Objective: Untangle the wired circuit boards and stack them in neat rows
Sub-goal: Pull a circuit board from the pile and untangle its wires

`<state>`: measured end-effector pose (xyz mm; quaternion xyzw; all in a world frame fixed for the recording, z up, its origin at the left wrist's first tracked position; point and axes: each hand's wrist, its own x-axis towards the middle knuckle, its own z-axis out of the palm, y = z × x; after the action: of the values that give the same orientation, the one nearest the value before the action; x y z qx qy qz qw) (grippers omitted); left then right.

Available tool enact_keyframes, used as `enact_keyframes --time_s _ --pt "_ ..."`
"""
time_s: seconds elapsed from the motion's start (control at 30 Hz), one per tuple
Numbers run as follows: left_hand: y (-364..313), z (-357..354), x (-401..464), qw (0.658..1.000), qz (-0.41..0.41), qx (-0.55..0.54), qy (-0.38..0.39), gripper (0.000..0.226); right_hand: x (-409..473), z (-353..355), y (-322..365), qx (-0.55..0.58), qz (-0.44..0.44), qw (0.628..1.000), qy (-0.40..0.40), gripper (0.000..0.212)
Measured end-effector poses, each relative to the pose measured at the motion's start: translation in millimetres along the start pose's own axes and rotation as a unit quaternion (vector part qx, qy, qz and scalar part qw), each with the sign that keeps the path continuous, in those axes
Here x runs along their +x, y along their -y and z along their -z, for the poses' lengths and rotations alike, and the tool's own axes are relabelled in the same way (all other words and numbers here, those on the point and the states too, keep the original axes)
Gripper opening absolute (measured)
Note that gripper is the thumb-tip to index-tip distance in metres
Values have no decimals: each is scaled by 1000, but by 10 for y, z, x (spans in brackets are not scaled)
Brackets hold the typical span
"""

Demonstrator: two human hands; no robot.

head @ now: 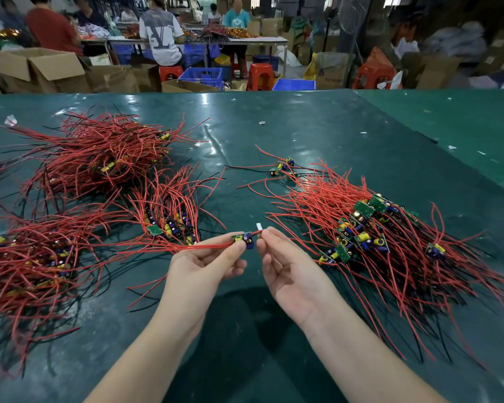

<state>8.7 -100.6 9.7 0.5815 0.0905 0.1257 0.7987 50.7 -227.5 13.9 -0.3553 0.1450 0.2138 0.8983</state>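
Here, nearest the near edge of the green table (pixel 303 135), two bare forearms reach in, palms turned up. The left hand (pixel 204 263) pinches a small circuit board (pixel 244 240) between thumb and fingertips, fingers curled round it; the board carries a yellow and a blue capacitor. Its red wires (pixel 172 247) trail away to the left, lifted off the table. The right hand (pixel 285 269) sits just beside the left, fingertips pinching a short red lead on the board's right side; a small white tag (pixel 259 226) shows just above those fingertips.

Right of the hands lies a loose tangle of boards (pixel 361 228), green boards and capacitors bunched together, red and black wires fanning toward the near right corner. Left of the hands, toward the left edge, lies a second heap (pixel 35 257). Just beyond the left hand sits a smaller row of boards (pixel 169 219), wires pointing away.

Farther out, a few separate boards (pixel 282 167) lie mid-table. Toward the far left, a big bundle (pixel 105 152) of red wires.

Beyond the far edge: cardboard boxes (pixel 41 68), blue crates (pixel 204 77), red stools (pixel 259 75), and people seated at another table.
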Motion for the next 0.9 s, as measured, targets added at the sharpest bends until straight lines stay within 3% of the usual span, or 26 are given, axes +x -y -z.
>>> enact_keyframes --time_s 0.23,0.5,0.73,0.9 --pt "-14 8 1 998 20 -57 2 20 -19 0 73 -46 34 997 43 6" --pt "-31 -5 14 995 48 -89 -9 12 -7 16 149 -41 13 997 71 8" --pt "-22 -5 35 993 57 -96 -38 16 55 101 255 -33 120 991 45 19" --pt "-31 44 65 992 59 -101 -45 18 65 137 326 -149 189 971 1 4"
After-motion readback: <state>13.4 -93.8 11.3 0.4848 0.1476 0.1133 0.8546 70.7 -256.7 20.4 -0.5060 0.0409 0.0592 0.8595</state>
